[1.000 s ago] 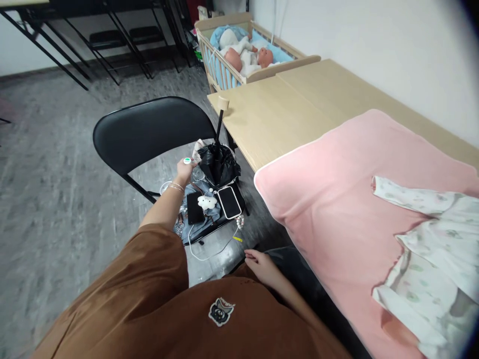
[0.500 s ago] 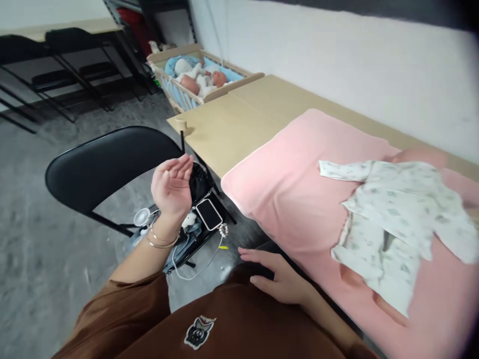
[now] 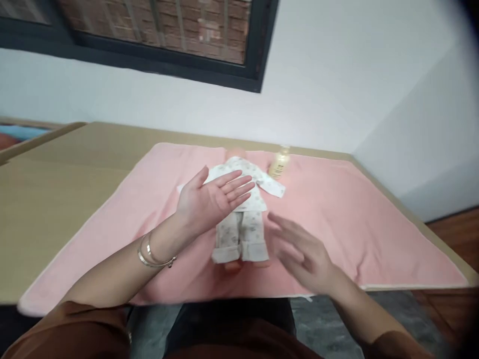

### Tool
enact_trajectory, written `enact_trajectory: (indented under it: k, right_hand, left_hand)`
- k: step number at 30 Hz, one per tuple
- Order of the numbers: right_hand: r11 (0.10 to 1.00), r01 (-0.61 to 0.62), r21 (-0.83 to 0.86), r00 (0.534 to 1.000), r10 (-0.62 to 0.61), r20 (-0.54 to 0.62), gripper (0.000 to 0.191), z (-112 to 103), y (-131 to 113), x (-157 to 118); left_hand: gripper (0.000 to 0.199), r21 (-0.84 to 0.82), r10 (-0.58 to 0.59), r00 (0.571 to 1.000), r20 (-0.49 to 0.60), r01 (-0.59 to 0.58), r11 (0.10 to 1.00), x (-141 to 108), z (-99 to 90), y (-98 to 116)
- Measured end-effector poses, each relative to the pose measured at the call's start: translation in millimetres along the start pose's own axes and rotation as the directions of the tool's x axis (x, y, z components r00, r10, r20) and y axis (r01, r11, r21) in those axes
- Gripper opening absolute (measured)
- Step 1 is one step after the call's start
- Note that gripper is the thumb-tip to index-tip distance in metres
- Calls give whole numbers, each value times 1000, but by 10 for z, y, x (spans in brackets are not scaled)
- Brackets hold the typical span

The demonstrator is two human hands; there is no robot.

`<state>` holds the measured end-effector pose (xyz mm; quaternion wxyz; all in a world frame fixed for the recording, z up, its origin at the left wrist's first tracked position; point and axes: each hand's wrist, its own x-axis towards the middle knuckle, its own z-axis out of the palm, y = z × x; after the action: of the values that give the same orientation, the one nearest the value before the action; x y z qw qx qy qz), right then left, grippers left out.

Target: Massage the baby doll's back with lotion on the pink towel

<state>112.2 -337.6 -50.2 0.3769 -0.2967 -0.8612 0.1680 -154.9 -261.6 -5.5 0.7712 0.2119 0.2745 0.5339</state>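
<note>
My left hand (image 3: 215, 202) is held palm up with its fingers stretched out and nothing in it, in front of the doll's white printed top (image 3: 258, 199). Smeared a little by motion, my right hand (image 3: 307, 257) hovers to the right of the doll's white printed trousers (image 3: 252, 234), fingers apart and without any object. The doll (image 3: 235, 152) lies on its back on a pink blanket (image 3: 325, 214), its feet pointing towards me. Part of its upper body is hidden behind my left hand.
A bottle of yellowish liquid (image 3: 280, 162) is on the blanket near the doll's head, by the wall. Under the blanket is a wooden table (image 3: 56, 199). At the far left a cot's wooden rail (image 3: 45, 140) shows. A dark-framed window (image 3: 258, 75) is above.
The view has swung right from the chair and cot to face the doll squarely. Both hands have moved from beside the table to over the blanket, staying open.
</note>
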Motion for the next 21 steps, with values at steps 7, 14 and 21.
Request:
enact_trajectory:
  k: [7,14,21]
  right_hand:
    - [804,-555,-216,776,406,-482,56,-431,1555,991]
    - [736,-578,-352,807,448,-385,61,-301,2220,1942]
    - [656,-634,-409,773,536,-339,53,-332,1975,2154]
  left_hand:
    - [58,2,-32,999,-7,32,999,2043,554,-140]
    - [64,-83,-108,985,-133,97,992,2895,624,-254]
    - [66,-132,-84,995,-55,76,988,3027,667,-103]
